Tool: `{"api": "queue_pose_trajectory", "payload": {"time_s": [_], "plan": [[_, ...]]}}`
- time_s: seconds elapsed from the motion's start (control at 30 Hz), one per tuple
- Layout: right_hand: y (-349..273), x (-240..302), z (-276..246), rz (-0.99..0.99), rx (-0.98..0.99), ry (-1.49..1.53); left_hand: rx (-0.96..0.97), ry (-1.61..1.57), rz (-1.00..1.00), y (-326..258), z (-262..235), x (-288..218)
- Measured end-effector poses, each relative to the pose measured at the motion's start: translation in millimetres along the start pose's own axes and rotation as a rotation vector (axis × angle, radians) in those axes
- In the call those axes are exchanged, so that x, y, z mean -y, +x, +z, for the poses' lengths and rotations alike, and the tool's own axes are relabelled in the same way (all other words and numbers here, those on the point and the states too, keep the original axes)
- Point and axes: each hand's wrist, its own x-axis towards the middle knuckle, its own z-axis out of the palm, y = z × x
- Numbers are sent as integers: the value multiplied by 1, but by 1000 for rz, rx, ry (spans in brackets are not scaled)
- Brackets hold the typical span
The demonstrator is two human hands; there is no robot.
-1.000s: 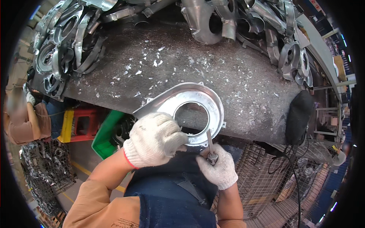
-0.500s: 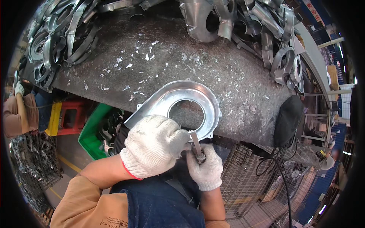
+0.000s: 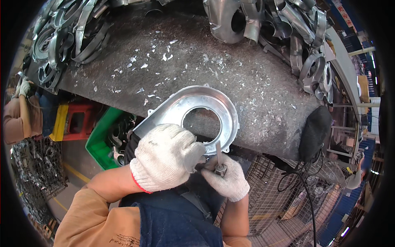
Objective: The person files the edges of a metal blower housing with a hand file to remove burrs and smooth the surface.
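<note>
Along the near rim of the housing (image 3: 227,111), I judged the step in hand to be trimming with the scraper (image 3: 219,153); the next move, I thought, called for a firm hold and the blade flat to the edge. My left hand (image 3: 166,154) gripped the housing's near left side, its fingertips hidden. My right hand (image 3: 230,177) was closed round the scraper's handle, just nearer than the housing; whether the blade touched the rim, I couldn't tell. The housing lay over the bench's (image 3: 263,111) near edge, just beyond the fingers of both hands
</note>
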Motion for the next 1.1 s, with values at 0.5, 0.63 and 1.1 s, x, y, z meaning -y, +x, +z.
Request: {"api": "queue_pose_trajectory", "payload": {"time_s": [0.5, 0.63, 1.1], "plan": [[5, 8, 32, 140, -756, -407, -45, 22, -68, 2, 0, -3], [4, -3, 22, 34, -554, -325, 6, 34, -35, -4, 3, 1], [4, -15, -16, 22, 224, -18, -278, 11, 106, -18, 3, 23]]}}
